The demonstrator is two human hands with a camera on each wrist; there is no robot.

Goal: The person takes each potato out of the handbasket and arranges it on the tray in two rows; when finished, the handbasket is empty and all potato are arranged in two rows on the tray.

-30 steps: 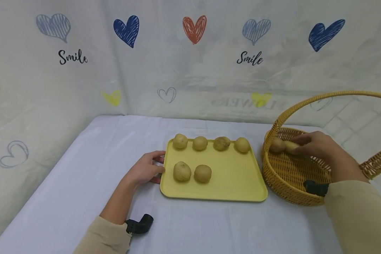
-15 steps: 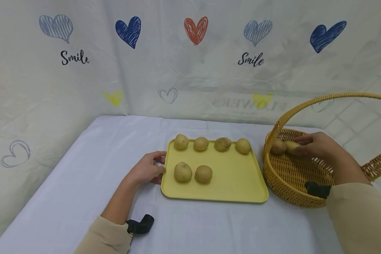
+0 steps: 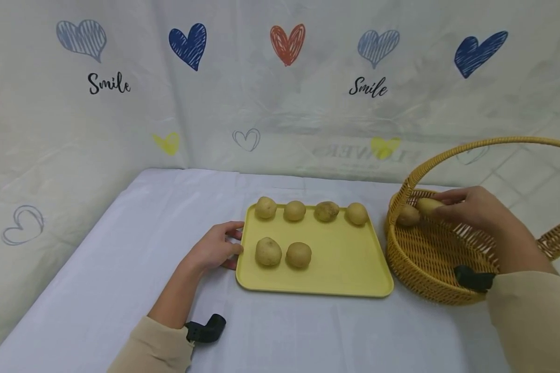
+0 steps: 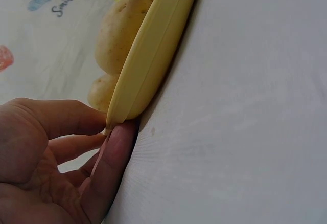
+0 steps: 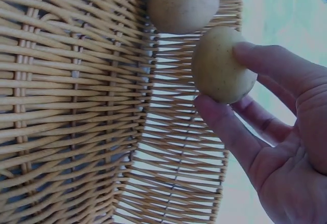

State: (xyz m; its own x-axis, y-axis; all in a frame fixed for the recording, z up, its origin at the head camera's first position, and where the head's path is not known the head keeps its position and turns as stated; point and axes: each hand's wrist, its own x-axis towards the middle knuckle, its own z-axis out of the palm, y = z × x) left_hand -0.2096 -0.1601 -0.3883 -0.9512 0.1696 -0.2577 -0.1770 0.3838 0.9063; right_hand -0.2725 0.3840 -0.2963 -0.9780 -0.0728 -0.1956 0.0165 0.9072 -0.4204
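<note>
My right hand [image 3: 478, 210] holds a pale potato [image 5: 220, 65] between thumb and fingers, inside the wicker basket [image 3: 415, 272] near its far wall. Another potato [image 3: 408, 215] sits in the basket just left of it. My left hand [image 3: 214, 246] pinches the left rim of the yellow tray [image 3: 345, 261]; in the left wrist view, fingers [image 4: 115, 150] lie at the rim's edge. On the tray, several potatoes form a row along the back, one of them the brownish potato [image 3: 326, 211]. In front of that row sit a larger potato [image 3: 268, 252] and a rounder potato [image 3: 298, 255].
The basket's tall arched handle [image 3: 494, 141] rises over the right forearm. A white cloth [image 3: 308, 331] covers the table. Behind stands a white backdrop [image 3: 261, 109] printed with hearts. Each wrist wears a black camera, such as the left camera [image 3: 207, 329].
My right hand has lifted the held potato slightly up and away from the other one in the basket. The left hand and the tray stay in place.
</note>
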